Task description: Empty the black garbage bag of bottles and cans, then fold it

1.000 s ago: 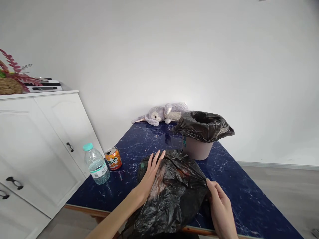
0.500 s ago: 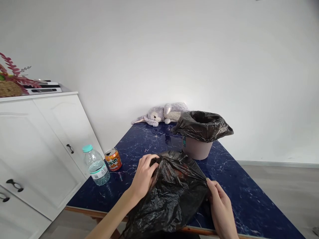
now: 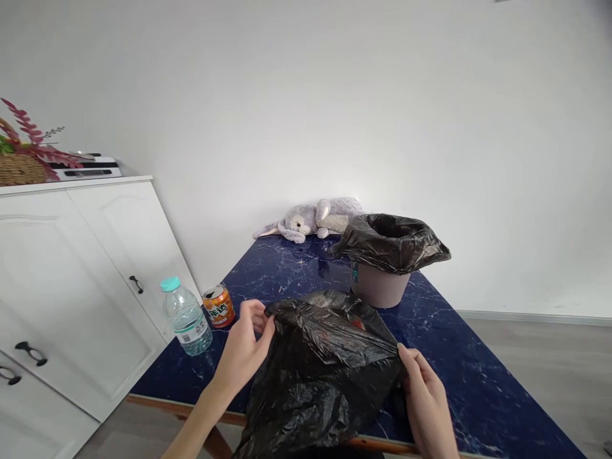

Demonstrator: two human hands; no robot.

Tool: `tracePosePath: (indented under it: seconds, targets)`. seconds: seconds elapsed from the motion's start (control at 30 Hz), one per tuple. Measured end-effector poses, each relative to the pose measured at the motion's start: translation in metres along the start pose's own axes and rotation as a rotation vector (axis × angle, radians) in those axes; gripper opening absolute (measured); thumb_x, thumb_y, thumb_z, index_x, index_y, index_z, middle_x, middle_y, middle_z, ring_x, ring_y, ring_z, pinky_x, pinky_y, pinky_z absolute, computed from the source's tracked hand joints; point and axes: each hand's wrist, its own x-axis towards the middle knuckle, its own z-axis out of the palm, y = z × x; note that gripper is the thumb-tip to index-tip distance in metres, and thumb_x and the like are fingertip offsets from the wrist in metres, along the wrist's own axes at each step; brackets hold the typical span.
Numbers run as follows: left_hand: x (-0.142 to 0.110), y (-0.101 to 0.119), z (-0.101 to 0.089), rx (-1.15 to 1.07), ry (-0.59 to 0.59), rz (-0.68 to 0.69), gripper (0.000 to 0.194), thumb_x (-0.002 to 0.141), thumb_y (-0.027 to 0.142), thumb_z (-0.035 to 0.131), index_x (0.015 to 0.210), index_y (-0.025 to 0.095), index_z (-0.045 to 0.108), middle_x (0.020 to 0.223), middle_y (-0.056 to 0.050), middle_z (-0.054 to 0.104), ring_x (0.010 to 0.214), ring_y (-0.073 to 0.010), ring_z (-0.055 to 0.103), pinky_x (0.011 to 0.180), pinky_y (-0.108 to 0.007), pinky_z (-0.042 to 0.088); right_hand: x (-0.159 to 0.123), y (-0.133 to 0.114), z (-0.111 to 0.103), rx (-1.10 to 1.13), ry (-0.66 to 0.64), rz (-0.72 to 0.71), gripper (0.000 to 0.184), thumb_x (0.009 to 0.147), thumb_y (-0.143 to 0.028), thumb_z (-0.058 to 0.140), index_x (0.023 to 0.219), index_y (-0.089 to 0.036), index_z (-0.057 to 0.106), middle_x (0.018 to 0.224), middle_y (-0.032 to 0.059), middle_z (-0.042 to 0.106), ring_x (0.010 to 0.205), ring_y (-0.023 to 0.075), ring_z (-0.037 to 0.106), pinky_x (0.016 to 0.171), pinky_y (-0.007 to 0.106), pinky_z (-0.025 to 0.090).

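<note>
A black plastic bag [image 3: 325, 376] lies spread over the near edge of the table, part of it hanging down in front. My left hand [image 3: 246, 344] pinches the bag's upper left edge between thumb and fingers. On the other side, my right hand [image 3: 425, 395] grips the right edge with thumb and forefinger. The plastic is stretched between the two hands, and a bit of orange-red shows at its upper right; what that is I cannot make out. Just behind stands a pinkish-grey bin [image 3: 380, 285] with another black bag [image 3: 401, 252] folded over its rim.
Left of the bag, a water bottle [image 3: 189, 322] with a turquoise cap and an orange drink can [image 3: 218, 307] stand on the blue marbled table [image 3: 468, 370]. A plush rabbit [image 3: 310, 220] lies at the back by the wall. White cabinets [image 3: 86, 299] flank the left side.
My left hand has moved left, pulling the bag's edge with it, so the bunched plastic is now spread wider. My right hand has stayed almost where it was.
</note>
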Motion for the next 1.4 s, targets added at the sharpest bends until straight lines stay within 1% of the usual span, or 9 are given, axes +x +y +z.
tracePosePath:
  seconds: [0.2,0.43,0.53,0.7,0.87,1.0,1.13,1.27,1.4]
  targets:
    - [-0.018,0.005,0.003,0.014,-0.451,0.062,0.040,0.102,0.052,0.053,0.078,0.022,0.063,0.074,-0.004,0.069,0.068,-0.0217,0.064,0.062,-0.028,0.045,0.000,0.000,0.000,-0.008,-0.002,-0.012,0.051,0.088,-0.073,0.068,0.075,-0.025,0.059,0.070,-0.0033,0.049,0.066,0.0166,0.040,0.059,0.027,0.037]
    - [-0.003,0.007,0.025,-0.166,-0.311,-0.131,0.051,0.105,0.064,0.040,0.089,0.021,0.064,0.067,-0.002,0.067,0.056,-0.0214,0.063,0.054,-0.028,0.045,0.000,-0.002,0.001,0.000,-0.008,-0.013,0.052,0.087,-0.073,0.069,0.075,-0.024,0.059,0.070,-0.0036,0.048,0.068,0.0167,0.041,0.061,0.027,0.039]
    - [-0.001,0.009,0.034,-0.313,-0.209,-0.156,0.049,0.106,0.062,0.040,0.121,0.023,0.064,0.097,-0.009,0.078,0.092,-0.0285,0.076,0.076,-0.035,0.060,-0.001,-0.003,0.002,0.002,-0.009,-0.010,0.052,0.086,-0.074,0.069,0.076,-0.024,0.060,0.070,-0.0033,0.049,0.068,0.0171,0.042,0.062,0.027,0.040]
    - [-0.015,-0.004,0.047,-0.260,-0.187,-0.006,0.060,0.105,0.061,0.051,0.153,0.029,0.039,0.144,-0.017,0.066,0.140,-0.0316,0.060,0.108,-0.045,0.056,-0.001,-0.004,0.002,0.014,-0.011,-0.009,0.052,0.085,-0.075,0.070,0.075,-0.025,0.060,0.068,-0.0036,0.049,0.067,0.0173,0.042,0.062,0.027,0.040]
    - [-0.026,-0.013,0.051,-0.172,-0.153,-0.045,0.062,0.109,0.066,0.033,0.143,0.020,0.056,0.120,-0.015,0.076,0.120,-0.0359,0.071,0.101,-0.051,0.059,0.000,-0.001,0.001,0.053,-0.029,0.036,0.051,0.086,-0.074,0.070,0.076,-0.025,0.059,0.071,-0.0033,0.048,0.069,0.0174,0.041,0.063,0.027,0.039]
    - [-0.028,-0.010,0.047,-0.118,-0.253,0.123,0.059,0.111,0.059,0.032,0.156,0.025,0.052,0.149,-0.015,0.064,0.147,-0.0353,0.052,0.124,-0.055,0.040,0.000,0.003,0.001,0.088,-0.053,0.091,0.049,0.086,-0.070,0.074,0.078,-0.025,0.058,0.073,-0.0035,0.044,0.073,0.0174,0.039,0.064,0.026,0.039]
    - [-0.023,-0.002,0.048,0.061,-0.416,0.348,0.068,0.105,0.052,0.056,0.167,0.029,0.038,0.166,-0.013,0.048,0.160,-0.0377,0.033,0.131,-0.060,0.028,0.000,0.001,0.001,0.076,-0.035,0.069,0.050,0.086,-0.071,0.072,0.077,-0.024,0.060,0.076,-0.0032,0.044,0.073,0.0170,0.038,0.063,0.025,0.038]
    - [-0.009,0.002,0.054,0.119,-0.456,0.406,0.086,0.095,0.054,0.073,0.168,0.025,0.038,0.163,-0.016,0.052,0.156,-0.0412,0.039,0.129,-0.060,0.033,0.000,0.000,0.001,0.039,-0.025,0.053,0.051,0.086,-0.073,0.071,0.077,-0.024,0.060,0.076,-0.0030,0.047,0.072,0.0168,0.038,0.062,0.026,0.037]
    - [0.003,0.000,0.068,0.025,-0.424,0.301,0.072,0.091,0.059,0.074,0.157,0.035,0.054,0.147,-0.009,0.068,0.146,-0.0368,0.055,0.126,-0.058,0.039,0.001,0.002,0.000,0.055,-0.036,0.032,0.048,0.088,-0.070,0.072,0.080,-0.023,0.062,0.080,-0.0025,0.050,0.074,0.0170,0.040,0.064,0.026,0.038]
